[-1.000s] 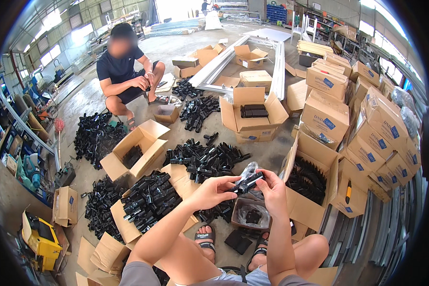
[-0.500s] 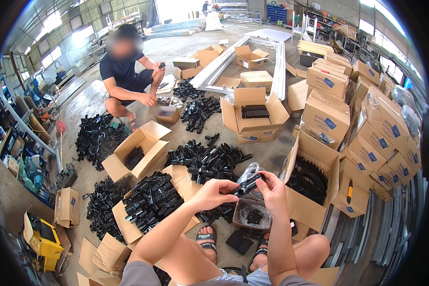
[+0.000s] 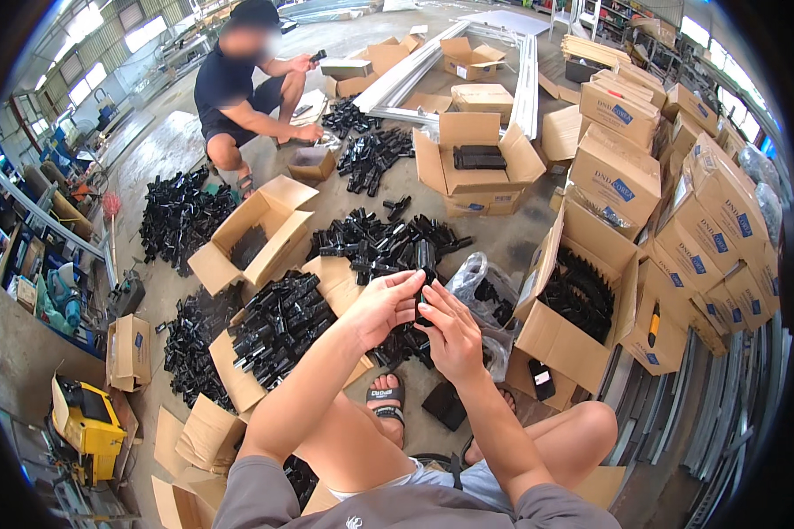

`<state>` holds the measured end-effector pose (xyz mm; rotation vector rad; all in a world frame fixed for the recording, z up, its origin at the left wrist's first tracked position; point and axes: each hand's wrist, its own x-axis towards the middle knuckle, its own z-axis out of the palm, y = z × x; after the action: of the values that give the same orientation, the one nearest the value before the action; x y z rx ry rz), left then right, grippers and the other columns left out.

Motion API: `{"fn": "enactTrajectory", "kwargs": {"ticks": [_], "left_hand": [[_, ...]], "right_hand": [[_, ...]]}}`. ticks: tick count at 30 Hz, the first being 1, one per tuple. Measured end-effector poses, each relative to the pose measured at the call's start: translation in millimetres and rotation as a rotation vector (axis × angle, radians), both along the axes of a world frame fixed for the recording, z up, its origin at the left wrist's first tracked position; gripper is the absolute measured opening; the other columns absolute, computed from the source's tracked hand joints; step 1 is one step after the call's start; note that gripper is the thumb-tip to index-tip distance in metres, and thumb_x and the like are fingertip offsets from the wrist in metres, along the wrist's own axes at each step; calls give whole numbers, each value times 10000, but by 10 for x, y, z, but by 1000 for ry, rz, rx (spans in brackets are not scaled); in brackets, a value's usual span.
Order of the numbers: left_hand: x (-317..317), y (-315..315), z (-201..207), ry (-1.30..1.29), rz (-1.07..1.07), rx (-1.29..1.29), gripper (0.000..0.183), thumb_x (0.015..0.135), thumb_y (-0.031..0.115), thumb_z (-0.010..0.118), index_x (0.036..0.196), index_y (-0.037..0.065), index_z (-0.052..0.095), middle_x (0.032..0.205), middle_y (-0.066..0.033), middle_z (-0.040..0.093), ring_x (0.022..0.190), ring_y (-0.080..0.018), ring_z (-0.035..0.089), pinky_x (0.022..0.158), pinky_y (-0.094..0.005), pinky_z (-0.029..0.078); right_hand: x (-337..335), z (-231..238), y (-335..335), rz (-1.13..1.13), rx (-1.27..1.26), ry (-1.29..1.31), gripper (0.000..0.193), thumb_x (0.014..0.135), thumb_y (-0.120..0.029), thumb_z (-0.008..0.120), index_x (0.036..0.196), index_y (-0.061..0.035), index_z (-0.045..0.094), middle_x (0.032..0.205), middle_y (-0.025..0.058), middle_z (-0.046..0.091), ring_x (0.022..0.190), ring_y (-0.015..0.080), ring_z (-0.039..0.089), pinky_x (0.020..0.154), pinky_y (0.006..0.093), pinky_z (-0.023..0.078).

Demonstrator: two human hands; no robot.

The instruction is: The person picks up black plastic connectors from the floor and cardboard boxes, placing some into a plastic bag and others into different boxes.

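Observation:
My left hand [image 3: 385, 307] and my right hand [image 3: 451, 330] meet in front of me, fingers closed around one black plastic part [image 3: 425, 257]. Its upper end sticks out above the fingertips, while the fingers cover much of the rest. Just beyond the hands lies a heap of similar black parts [image 3: 362, 245]. To the right of my right hand is a clear plastic bag [image 3: 494, 304] with small black pieces in it. An opened carton with a stack of black parts [image 3: 282, 322] in rows lies left of my left forearm.
A co-worker [image 3: 238, 97] squats at the far left, holding a small black part. Open cartons [image 3: 481, 132] stand around, one at right [image 3: 560, 348] filled with black pieces. Stacked closed boxes [image 3: 622, 176] and long metal profiles [image 3: 679, 414] line the right. A phone [image 3: 542, 377] lies near my knee.
Both hands have moved left and up with the black part, which is now turned upright instead of lying slantwise. The view has tilted down somewhat.

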<state>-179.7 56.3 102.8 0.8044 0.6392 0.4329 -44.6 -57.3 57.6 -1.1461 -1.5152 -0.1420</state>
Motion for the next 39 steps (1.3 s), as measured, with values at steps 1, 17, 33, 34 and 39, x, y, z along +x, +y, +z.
{"fn": "enactTrajectory", "kwargs": {"ticks": [1, 17, 33, 34, 39], "left_hand": [[-18, -6, -9, 5, 1, -10, 184, 1051, 294, 662, 1129, 132, 697, 1010, 32, 719, 877, -70, 699, 770, -247, 590], [-147, 74, 39, -38, -38, 165, 373, 993, 93, 711, 1347, 29, 617, 1240, -102, 723, 1063, -159, 721, 949, -311, 602], [53, -52, -175, 211, -384, 577, 424, 943, 30, 758, 1294, -14, 525, 1227, -124, 681, 1163, -175, 648, 1042, -343, 539], [50, -60, -186, 191, -369, 560, 417, 946, 32, 755, 1291, -14, 524, 1220, -122, 682, 1163, -174, 648, 1045, -341, 535], [15, -171, -93, 284, -315, 642, 447, 931, 49, 774, 1288, -18, 513, 1194, -117, 683, 1150, -170, 647, 1025, -334, 538]], "right_hand": [[-8, -10, 3, 2, 30, -31, 314, 857, 39, 748, 1152, -37, 673, 1357, 162, 686, 1315, 373, 624, 1082, 474, 524], [-146, -67, -40, 163, 17, 227, 411, 903, 7, 726, 1299, 42, 623, 1384, 251, 650, 1327, 414, 608, 1124, 474, 491], [400, 147, -117, 302, -584, 1212, 341, 970, -23, 717, 1302, 24, 652, 1196, 94, 745, 1023, 115, 695, 874, 250, 540], [392, 153, -112, 295, -556, 1219, 331, 970, -49, 734, 1286, 18, 659, 1163, 86, 754, 985, 109, 700, 852, 251, 545], [384, 162, -114, 313, -557, 1195, 333, 962, -75, 756, 1272, 9, 666, 1127, 86, 765, 935, 113, 714, 834, 267, 563]]}}
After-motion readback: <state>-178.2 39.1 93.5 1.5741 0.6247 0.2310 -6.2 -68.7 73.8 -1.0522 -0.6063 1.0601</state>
